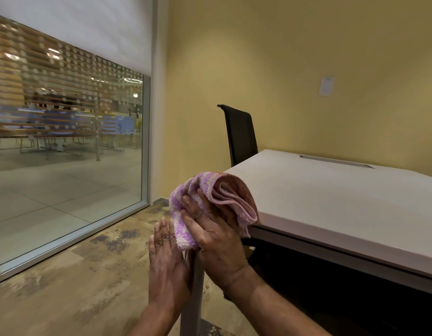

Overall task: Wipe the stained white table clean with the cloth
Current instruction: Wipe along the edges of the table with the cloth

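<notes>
A pink, purple and white checked cloth (217,197) is bunched at the near left corner of the white table (331,197). My right hand (210,238) grips the cloth from below and behind, fingers curled into its folds. Just left of it, my left hand (166,253) is held flat with straight fingers, its fingertips beside the cloth's lower end; rings show on two fingers. The tabletop looks plain white from here, with no stain that I can make out.
A grey table leg (193,299) drops from the corner between my hands. A black chair (241,134) stands behind the table against the yellow wall. A glass partition (64,154) fills the left. A cable slot (336,161) sits in the tabletop's far side.
</notes>
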`<state>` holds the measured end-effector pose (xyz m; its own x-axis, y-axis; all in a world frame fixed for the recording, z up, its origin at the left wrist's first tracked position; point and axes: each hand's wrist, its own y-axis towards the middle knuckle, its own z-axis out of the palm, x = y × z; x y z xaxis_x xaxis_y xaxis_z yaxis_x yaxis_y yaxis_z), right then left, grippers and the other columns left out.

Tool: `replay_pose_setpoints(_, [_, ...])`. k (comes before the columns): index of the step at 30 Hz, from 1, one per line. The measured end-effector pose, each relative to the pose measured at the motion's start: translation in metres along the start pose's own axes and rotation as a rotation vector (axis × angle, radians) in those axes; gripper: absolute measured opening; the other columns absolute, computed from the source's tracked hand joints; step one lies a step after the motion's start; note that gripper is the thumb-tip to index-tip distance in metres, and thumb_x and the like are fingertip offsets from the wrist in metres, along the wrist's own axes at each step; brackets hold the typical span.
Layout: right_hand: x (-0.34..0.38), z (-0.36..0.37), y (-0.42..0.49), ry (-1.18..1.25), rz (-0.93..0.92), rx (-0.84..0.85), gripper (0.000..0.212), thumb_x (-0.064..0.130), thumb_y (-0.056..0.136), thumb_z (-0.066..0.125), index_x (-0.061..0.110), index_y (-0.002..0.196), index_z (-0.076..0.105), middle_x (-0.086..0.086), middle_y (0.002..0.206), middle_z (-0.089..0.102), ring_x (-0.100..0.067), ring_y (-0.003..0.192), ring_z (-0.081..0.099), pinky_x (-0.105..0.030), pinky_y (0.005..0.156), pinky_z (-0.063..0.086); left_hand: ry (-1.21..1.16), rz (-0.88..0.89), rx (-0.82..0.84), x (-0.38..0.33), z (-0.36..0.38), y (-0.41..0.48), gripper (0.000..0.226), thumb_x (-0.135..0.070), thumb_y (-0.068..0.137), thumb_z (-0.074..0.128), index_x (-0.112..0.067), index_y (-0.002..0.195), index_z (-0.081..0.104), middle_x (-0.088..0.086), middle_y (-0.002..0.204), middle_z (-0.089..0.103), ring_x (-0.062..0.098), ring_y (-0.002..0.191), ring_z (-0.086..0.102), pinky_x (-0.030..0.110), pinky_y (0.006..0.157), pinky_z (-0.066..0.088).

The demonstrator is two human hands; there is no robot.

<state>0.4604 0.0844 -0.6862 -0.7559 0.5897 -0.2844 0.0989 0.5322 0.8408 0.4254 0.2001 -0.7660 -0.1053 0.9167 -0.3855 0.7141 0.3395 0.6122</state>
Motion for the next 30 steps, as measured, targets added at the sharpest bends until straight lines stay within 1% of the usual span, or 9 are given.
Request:
replay_pose_setpoints(4, [-0.002,-0.015,-0.002,-0.063,-0.015,0.021,0.047,0.020,0.090,0.051,0.019,0.134,0.068,0.002,0.152,0.055,-0.027,0.142,0.051,-0.039,0.127,0.004,0.069,-0.049,0.031,-0.003,0.002,0.001,0.076,-0.043,0.092,0.000,-0.007,0.158,-0.015,0.014,0.165,-0.027,0.028,0.152,-0.028,0.045,0.128,-0.006])
replay_pose_setpoints(9, [-0.014,-0.035,-0.015,-0.081,-0.044,0.061,0.046,0.021,0.088,0.056,0.021,0.132,0.068,0.003,0.149,0.059,-0.024,0.141,0.051,-0.040,0.127,0.010,-0.006,0.052,-0.069,-0.005,0.000,-0.002,0.073,-0.049,0.102,-0.002,-0.004,0.159,0.000,0.018,0.168,-0.007,0.032,0.157,-0.008,0.051,0.127,0.007])
replay_pose_setpoints(11, [-0.021,-0.042,-0.023,-0.086,-0.028,0.078,0.047,0.022,0.086,0.062,0.022,0.132,0.068,0.004,0.150,0.058,-0.022,0.143,0.049,-0.042,0.126,0.015,-0.018,0.068,-0.085,-0.005,0.001,-0.002,0.070,-0.051,0.103,-0.005,-0.012,0.161,-0.003,0.015,0.169,-0.009,0.029,0.158,-0.010,0.050,0.127,0.005])
replay_pose_setpoints(13, [-0.026,-0.051,-0.034,-0.090,0.006,0.052,0.049,0.020,0.081,0.065,0.022,0.131,0.069,0.005,0.150,0.057,-0.021,0.142,0.048,-0.043,0.123,0.021,-0.040,0.049,-0.094,-0.005,0.003,0.000,0.067,-0.051,0.106,0.011,-0.019,0.162,-0.005,0.012,0.170,-0.011,0.025,0.157,-0.014,0.047,0.127,0.001])
replay_pose_setpoints(18, [-0.040,-0.082,-0.065,-0.081,0.118,0.057,0.072,0.015,0.063,0.094,0.019,0.130,0.070,0.007,0.150,0.052,-0.019,0.139,0.047,-0.044,0.116,0.027,-0.027,0.037,-0.105,-0.004,0.007,0.000,0.067,-0.049,0.105,0.019,-0.020,0.162,-0.001,0.011,0.170,-0.008,0.023,0.157,-0.013,0.047,0.128,0.002])
replay_pose_setpoints(20, [-0.048,-0.094,-0.078,-0.105,0.132,0.007,0.061,0.013,0.072,0.089,0.018,0.130,0.071,0.004,0.147,0.056,-0.018,0.140,0.046,-0.045,0.116,0.027,-0.034,0.043,-0.116,-0.004,0.009,0.000,0.066,-0.047,0.106,0.021,-0.020,0.163,-0.001,0.011,0.171,-0.006,0.023,0.158,-0.012,0.047,0.127,0.002])
replay_pose_setpoints(22, [-0.054,-0.106,-0.091,-0.123,0.154,-0.064,0.037,0.017,0.092,0.066,0.018,0.128,0.072,0.002,0.141,0.063,-0.019,0.139,0.047,-0.045,0.115,0.027,-0.036,0.042,-0.125,-0.003,0.011,0.000,0.066,-0.046,0.106,0.021,-0.021,0.163,-0.002,0.010,0.171,-0.007,0.023,0.158,-0.011,0.046,0.127,0.001])
replay_pose_setpoints(25, [-0.061,-0.123,-0.113,-0.147,0.240,-0.106,0.046,0.033,0.109,0.033,0.018,0.123,0.074,-0.001,0.135,0.068,-0.021,0.134,0.052,-0.054,0.105,0.036,-0.034,0.041,-0.124,-0.003,0.012,0.000,0.066,-0.047,0.107,0.022,-0.023,0.162,-0.003,0.010,0.171,-0.007,0.023,0.158,-0.012,0.045,0.127,0.000])
replay_pose_setpoints(30, [-0.080,-0.150,-0.148,-0.240,0.283,-0.186,0.035,0.026,0.107,0.045,0.015,0.119,0.076,-0.005,0.133,0.068,-0.027,0.137,0.054,-0.054,0.110,0.035,-0.027,0.024,-0.140,-0.002,0.014,0.000,0.064,-0.049,0.107,0.018,-0.024,0.163,-0.002,0.011,0.171,-0.004,0.024,0.158,-0.011,0.049,0.127,0.005])
